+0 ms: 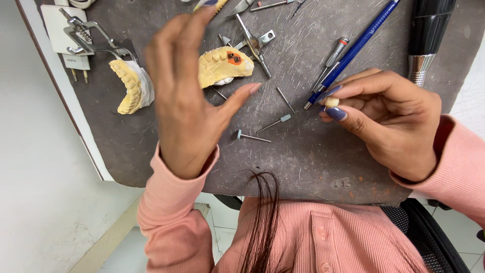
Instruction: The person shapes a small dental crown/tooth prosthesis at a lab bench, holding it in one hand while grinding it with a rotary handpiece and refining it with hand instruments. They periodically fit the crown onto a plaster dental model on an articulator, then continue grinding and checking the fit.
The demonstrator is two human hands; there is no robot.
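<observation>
My right hand (394, 119) pinches a small cream tooth crown (332, 101) between thumb and forefinger, with a blue pen-like tool (353, 50) running up from the same grip. My left hand (184, 96) hovers open above the dark work mat (303, 151), fingers spread and empty. Just behind its thumb lies a yellow dental cast (225, 65) with an orange spot on it. A second yellow dental cast (132, 86) lies to the left of that hand.
Small burs (252, 137) and thin metal tools (252, 43) lie scattered on the mat. A metal articulator frame (88, 35) rests on a white plug adapter at top left. A black and chrome handpiece (427, 35) lies at top right.
</observation>
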